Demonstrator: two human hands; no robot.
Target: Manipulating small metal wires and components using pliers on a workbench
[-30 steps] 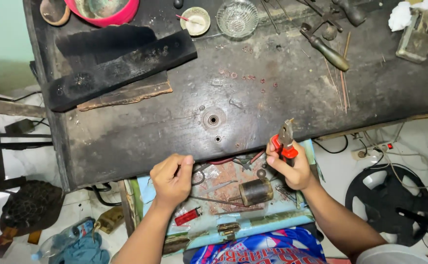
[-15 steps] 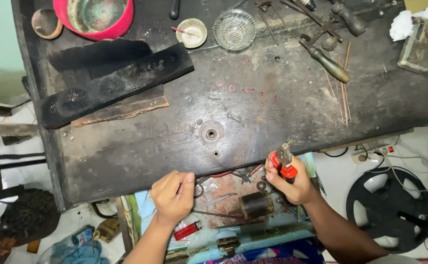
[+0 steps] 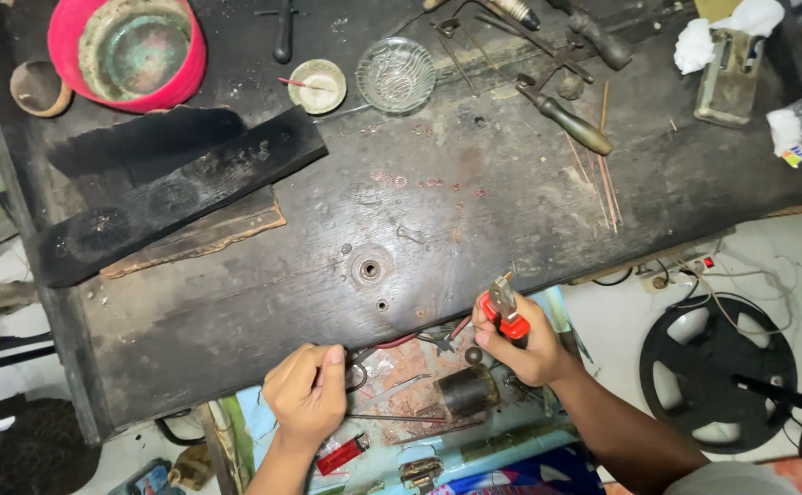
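My right hand (image 3: 520,344) grips red-handled pliers (image 3: 503,307) with the jaws pointing up at the front edge of the dark workbench (image 3: 236,275). My left hand (image 3: 307,392) is closed in a pinch at the bench's front edge, above the open drawer (image 3: 474,449); what it pinches is too small to tell. In the drawer lie a dark metal cylinder (image 3: 464,394), thin rods, scissors and a red lighter (image 3: 343,455). Several small copper rings (image 3: 424,182) are scattered mid-bench.
A charred wooden block (image 3: 176,195) lies at the left. At the back stand a pink bowl (image 3: 128,50), a small dish (image 3: 317,85) and a glass dish (image 3: 395,74). Hand tools (image 3: 561,117) and copper wires (image 3: 603,188) lie right. A black reel (image 3: 717,371) is on the floor.
The view has shifted, so the bench sits lower and further left in frame. Both hands stayed at the bench's front edge, the right keeping the pliers upright.
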